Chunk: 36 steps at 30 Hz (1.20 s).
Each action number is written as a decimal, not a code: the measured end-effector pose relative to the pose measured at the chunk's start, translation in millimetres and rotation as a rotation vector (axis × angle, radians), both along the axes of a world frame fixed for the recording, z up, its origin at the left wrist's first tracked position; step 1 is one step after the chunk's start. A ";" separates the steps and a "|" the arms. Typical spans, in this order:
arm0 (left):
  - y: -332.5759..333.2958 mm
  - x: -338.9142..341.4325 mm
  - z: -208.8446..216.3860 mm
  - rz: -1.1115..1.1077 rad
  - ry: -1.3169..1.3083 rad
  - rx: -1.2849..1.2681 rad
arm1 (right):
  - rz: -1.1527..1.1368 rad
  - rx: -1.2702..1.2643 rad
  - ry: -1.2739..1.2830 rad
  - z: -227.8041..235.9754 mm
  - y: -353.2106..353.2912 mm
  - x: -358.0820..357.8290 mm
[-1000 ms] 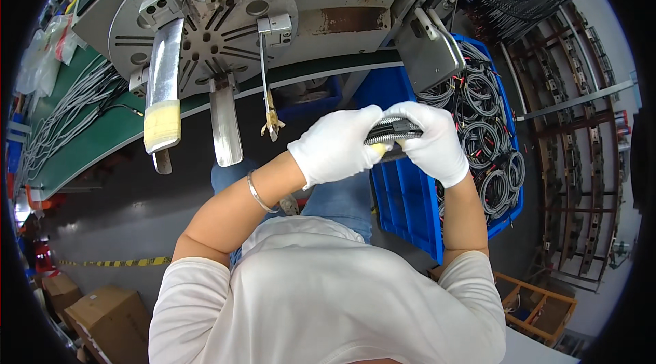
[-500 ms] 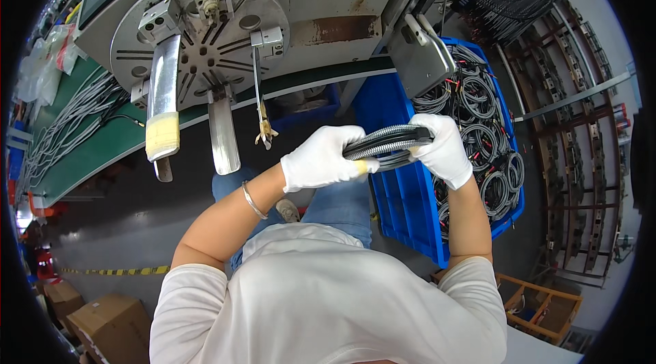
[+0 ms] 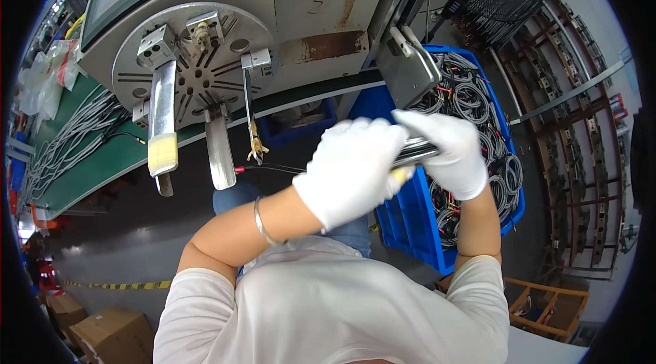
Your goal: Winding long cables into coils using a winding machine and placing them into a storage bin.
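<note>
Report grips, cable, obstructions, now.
Left grip, right grip: both closed on coiled cable. Red-tipped lead sticking out leftward. Nothing visibly blocking; blue crate nearby.

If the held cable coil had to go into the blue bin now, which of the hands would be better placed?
Probably the right hand: it holds the cable coil on the side nearer the blue bin. The left hand holds it too, but sits farther from the bin.

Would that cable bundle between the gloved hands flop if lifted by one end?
The cable bundle probably bends rather than staying rigid, since grey cables in the blue bin lie coiled. No tie shows around it, so it may spread apart. The red-tipped lead past the left hand looks thin, so might dangle.
</note>
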<state>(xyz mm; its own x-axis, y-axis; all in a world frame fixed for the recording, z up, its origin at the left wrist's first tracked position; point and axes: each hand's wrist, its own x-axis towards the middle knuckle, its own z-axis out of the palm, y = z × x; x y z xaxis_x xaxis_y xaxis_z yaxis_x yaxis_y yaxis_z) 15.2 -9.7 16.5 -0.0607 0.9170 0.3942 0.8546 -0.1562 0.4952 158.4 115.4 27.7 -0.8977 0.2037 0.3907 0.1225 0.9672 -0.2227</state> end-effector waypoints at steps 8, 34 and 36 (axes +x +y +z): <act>-8.4 7.7 14.3 -0.410 -0.030 0.613 | -0.249 -0.717 0.795 20.9 71.6 35.5; 190.5 -54.6 -52.2 0.131 -1.055 0.566 | -0.291 -0.250 1.016 -34.8 161.6 -107.0; 191.3 -54.3 -52.7 0.164 -1.105 0.542 | -0.348 -0.291 0.963 -36.9 165.2 -107.9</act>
<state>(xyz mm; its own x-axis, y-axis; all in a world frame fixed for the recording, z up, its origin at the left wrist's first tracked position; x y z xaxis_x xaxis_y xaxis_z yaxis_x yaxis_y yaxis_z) -39.1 181.6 -36.3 -0.6998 0.6020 0.3846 0.0496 -0.4962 0.8668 50.5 280.7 -9.2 -0.1107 0.5899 0.7998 0.0312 0.8065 -0.5905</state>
